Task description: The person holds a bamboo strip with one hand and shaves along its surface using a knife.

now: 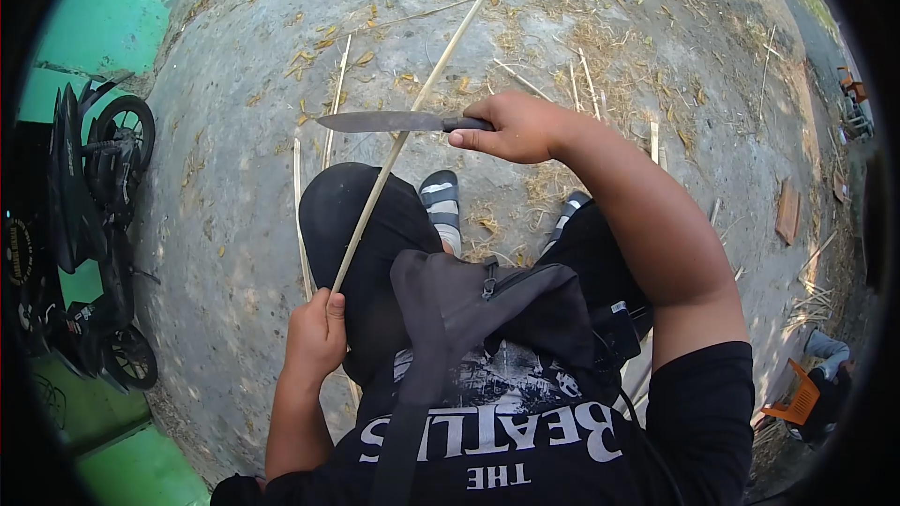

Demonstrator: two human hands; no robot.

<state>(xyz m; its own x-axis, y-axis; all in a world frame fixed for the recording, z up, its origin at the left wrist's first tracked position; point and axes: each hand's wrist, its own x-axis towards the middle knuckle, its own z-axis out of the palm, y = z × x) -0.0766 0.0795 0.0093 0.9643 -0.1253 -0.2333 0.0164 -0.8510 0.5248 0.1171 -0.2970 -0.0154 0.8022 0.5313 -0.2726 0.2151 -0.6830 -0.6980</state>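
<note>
My left hand (319, 330) is closed round the lower end of a long pale bamboo strip (373, 199), which slants up and away past my right knee area toward the top of the view. In my right hand (521, 127) is the dark handle of a large knife (375, 122). Its broad blade points left and lies across the strip, a little above my bent knee; whether the edge bites into the strip I cannot tell. Both hands are apart, the right one farther forward.
More bamboo strips (338, 84) and shavings (600, 47) litter the concrete ground (234, 131). A motorcycle (103, 225) stands at the left by a green wall (103, 23). At the right are a wood block (787, 212), an orange chair (795, 397) and another person's sleeve (827, 352).
</note>
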